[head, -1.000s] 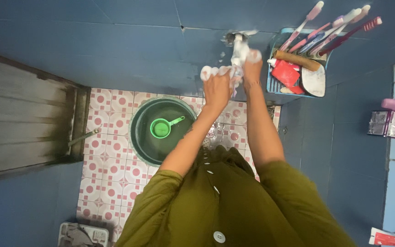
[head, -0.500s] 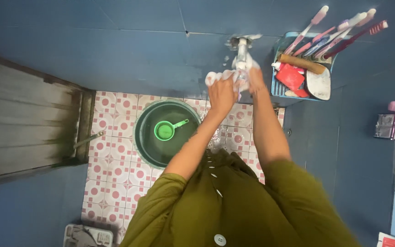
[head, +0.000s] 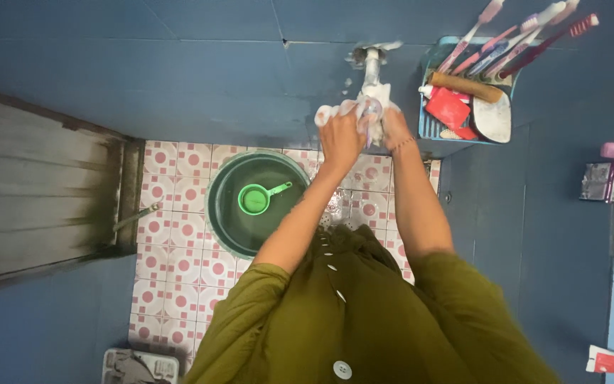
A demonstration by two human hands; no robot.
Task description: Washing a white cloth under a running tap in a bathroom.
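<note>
Soapy foam coats your left hand [head: 341, 135] and right hand [head: 392, 122], both curled loosely against each other under the tap [head: 372, 67] at 12 o'clock. Risk: lather splashing into the basin [head: 223, 220] at 9 o'clock.

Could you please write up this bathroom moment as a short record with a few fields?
Left hand: soapy, pressed against the right hand under the tap
Right hand: soapy, just below the tap
Tap: on the blue wall, above both hands
Basin: dark green, on the tiled floor
Scoop: light green, inside the basin
Rack: blue, on the wall, right of the tap
Toothbrushes: several, standing in the rack
</note>
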